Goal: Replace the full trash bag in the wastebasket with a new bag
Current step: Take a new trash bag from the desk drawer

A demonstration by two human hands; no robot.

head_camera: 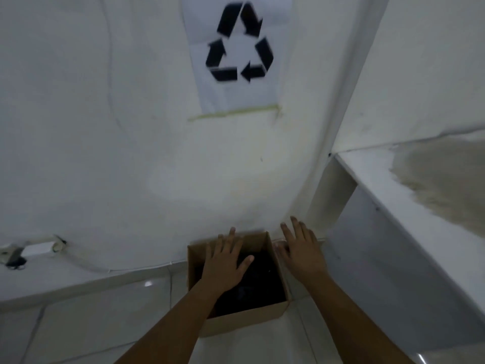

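Observation:
A brown cardboard box [270, 312] serves as the wastebasket and stands on the tiled floor against the white wall. A black trash bag [265, 279] fills its inside. My left hand [225, 261] hovers over the box's opening with fingers spread and straight, holding nothing. My right hand [301, 248] is just outside the box's right wall, fingers straight and spread, also empty. Whether either hand touches the box or bag I cannot tell.
A paper recycling sign [238, 48] is taped to the wall above the box. A white shelf [409, 185] juts out at the right, close to the box. A power strip [31, 249] with a cable lies at the wall's foot on the left.

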